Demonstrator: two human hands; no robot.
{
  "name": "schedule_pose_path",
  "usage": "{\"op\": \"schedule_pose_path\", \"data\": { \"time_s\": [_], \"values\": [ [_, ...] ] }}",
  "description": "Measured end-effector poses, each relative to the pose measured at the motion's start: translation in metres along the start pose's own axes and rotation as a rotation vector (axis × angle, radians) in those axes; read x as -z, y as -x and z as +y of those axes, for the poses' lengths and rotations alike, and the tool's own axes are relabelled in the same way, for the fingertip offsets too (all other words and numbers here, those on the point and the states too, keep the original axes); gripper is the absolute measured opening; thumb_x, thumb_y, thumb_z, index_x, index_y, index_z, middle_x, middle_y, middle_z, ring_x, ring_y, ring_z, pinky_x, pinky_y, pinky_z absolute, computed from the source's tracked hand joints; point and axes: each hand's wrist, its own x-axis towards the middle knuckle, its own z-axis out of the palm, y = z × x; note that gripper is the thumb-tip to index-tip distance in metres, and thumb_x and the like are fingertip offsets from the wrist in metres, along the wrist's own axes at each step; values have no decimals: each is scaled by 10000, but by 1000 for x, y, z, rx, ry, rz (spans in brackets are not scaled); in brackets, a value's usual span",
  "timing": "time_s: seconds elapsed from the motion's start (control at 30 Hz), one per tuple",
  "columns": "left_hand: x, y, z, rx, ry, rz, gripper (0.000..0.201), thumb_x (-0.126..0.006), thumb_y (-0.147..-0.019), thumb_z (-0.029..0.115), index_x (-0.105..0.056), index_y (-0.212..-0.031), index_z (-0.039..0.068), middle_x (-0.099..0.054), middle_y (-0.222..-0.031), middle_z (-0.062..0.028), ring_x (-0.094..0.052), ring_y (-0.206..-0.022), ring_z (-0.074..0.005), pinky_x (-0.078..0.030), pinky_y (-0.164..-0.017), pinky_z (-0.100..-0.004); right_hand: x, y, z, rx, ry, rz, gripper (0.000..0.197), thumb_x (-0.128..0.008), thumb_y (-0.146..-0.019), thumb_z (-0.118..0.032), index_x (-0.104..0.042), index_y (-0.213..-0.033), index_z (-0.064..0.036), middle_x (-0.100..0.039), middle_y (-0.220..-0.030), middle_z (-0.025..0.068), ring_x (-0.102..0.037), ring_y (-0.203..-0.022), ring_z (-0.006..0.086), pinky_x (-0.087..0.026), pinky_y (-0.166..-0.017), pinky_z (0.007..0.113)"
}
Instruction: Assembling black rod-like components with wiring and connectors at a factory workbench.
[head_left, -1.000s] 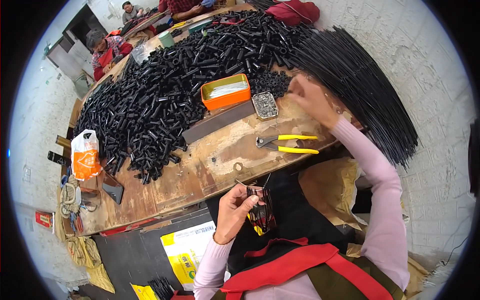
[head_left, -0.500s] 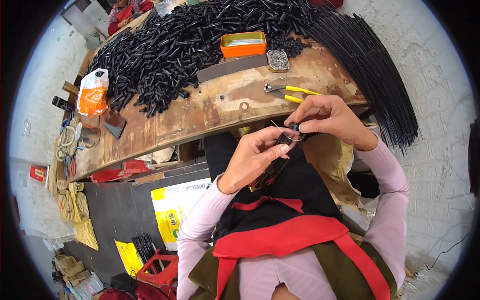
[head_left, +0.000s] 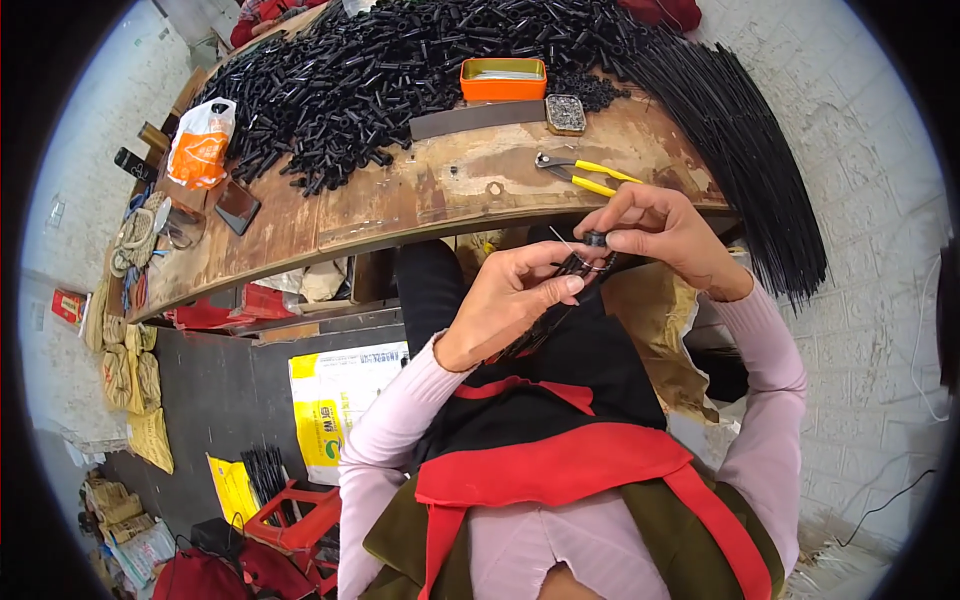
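Observation:
Over my lap, my left hand (head_left: 508, 305) is closed around a bundle of thin black rods (head_left: 572, 266), whose lower part runs back beneath the palm. A thin pale wire (head_left: 559, 236) sticks up beside its fingertips, and a fine light strand loops near the bundle's end. Close by on the right, my right hand (head_left: 662, 238) pinches a short, round black piece (head_left: 596, 239) between thumb and fingers. That piece sits just above the bundle's end; whether the two touch I cannot tell. Yellow-handled pliers (head_left: 590, 176) lie on the table beyond the right hand.
A wooden table (head_left: 380, 215) carries a large heap of black tubes (head_left: 350, 100), an orange tin (head_left: 503, 80), a small tray of metal bits (head_left: 565, 114) and long black rods (head_left: 745, 150). At left are a phone (head_left: 237, 207) and a plastic bag (head_left: 200, 145). A red stool (head_left: 290, 520) stands lower left.
The view has shifted slightly. My right fingers have lifted the round black piece a little up from the bundle's end. My left hand keeps its grip on the rods.

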Motion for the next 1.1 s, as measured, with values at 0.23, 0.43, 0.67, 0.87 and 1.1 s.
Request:
{"op": "schedule_pose_path", "data": {
  "time_s": [0.23, 0.43, 0.67, 0.87, 1.1],
  "values": [
    [0, -1, -3, 10, -5, -58, 335, -608, -946, 61, -588, -1271, -19, -660, -1170, -90, -618, -1037, -130, -526, -839, -272, -3, 1, 4, 45, 49, 6, 124, -669, -891, -79, -575, -963, -43, -665, -1133, 154, -654, -997, 159, -526, -904, 310],
    [-4, -3, -4, 0, 32, -14, 335, -643, -929, 82, -617, -1246, -25, -660, -1066, -47, -577, -892, -73, -495, -777, -236, -5, 1, 4, 48, -28, 9, 130, -663, -902, -86, -562, -980, -59, -666, -1157, 169, -653, -1010, 158, -519, -898, 307],
    [-2, -4, -7, -3, 30, -10, 328, -650, -924, 81, -629, -1238, -14, -657, -1057, -44, -574, -886, -77, -496, -772, -234, -3, -1, 4, 2, -66, -5, 117, -658, -903, -74, -565, -972, -56, -659, -1185, 188, -655, -1007, 156, -520, -898, 307],
    [0, -5, -7, 6, 33, -7, 320, -651, -925, 78, -633, -1231, -14, -660, -1048, -38, -574, -883, -77, -496, -773, -235, -2, -3, 7, 25, -32, -5, 116, -661, -894, -60, -570, -965, -52, -677, -1118, 151, -651, -994, 149, -523, -882, 300],
    [3, -6, -3, 28, 49, 65, 308, -662, -926, 105, -637, -1209, -13, -675, -1000, -27, -575, -862, -74, -491, -766, -229, -9, -4, 10, 63, 87, 139, 118, -666, -891, -56, -624, -995, -18, -667, -1008, 53, -614, -945, 108, -476, -885, 274]
  ]
}}
